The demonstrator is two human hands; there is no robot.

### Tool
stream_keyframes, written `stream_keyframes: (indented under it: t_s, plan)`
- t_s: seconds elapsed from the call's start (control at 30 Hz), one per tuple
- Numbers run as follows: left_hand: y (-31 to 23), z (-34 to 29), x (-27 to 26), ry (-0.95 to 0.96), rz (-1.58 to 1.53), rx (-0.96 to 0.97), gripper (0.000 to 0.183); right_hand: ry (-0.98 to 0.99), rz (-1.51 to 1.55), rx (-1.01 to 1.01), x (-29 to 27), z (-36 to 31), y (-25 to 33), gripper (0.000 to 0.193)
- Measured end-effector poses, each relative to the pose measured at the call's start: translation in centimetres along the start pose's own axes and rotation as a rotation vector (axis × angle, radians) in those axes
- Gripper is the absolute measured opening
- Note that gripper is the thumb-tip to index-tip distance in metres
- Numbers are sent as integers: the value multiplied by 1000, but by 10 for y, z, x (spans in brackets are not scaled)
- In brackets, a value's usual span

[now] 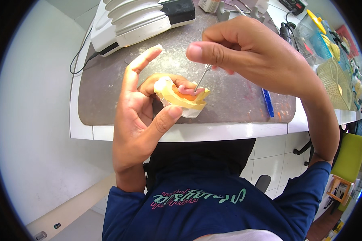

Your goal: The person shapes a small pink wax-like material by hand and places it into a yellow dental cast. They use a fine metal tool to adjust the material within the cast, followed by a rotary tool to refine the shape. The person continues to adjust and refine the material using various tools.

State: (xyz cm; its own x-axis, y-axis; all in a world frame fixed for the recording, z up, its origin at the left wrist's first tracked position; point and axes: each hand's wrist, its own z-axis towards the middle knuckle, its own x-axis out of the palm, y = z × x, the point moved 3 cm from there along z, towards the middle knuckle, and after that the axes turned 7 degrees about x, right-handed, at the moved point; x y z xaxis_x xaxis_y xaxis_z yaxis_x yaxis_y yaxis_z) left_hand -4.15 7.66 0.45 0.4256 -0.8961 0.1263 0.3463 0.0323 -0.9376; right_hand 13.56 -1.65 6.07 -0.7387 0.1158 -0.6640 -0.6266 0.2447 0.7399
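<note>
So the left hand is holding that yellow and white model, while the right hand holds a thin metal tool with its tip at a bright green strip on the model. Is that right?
Not quite: the strip is pink, not green, as the head view shows. The left hand does hold the yellow and white model, and the right hand holds the thin metal tool with its tip at that strip.

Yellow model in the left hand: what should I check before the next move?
1. Left hand supporting the yellow model: ok, thumb in front, finger behind.
2. Right hand gripping the thin metal tool: ok.
3. Tool tip at the pink strip: ok, apparently touching.
4. Pink strip firmly attached: cannot tell.
5. Blue item clear of the model: ok, lying apart on the grey mat.
</note>
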Motion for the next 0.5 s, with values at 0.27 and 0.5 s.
stream_keyframes:
  t_s: [0.27, 0.5]
  plan:
    - [2, 0, -1, -18, -3, 20, 90, -66, -15, -232, 2, 0, 8, 48]
    - [2, 0, -2, -19, 1, -5, 89, 164, 72, -261, -14, -7, 17, 29]
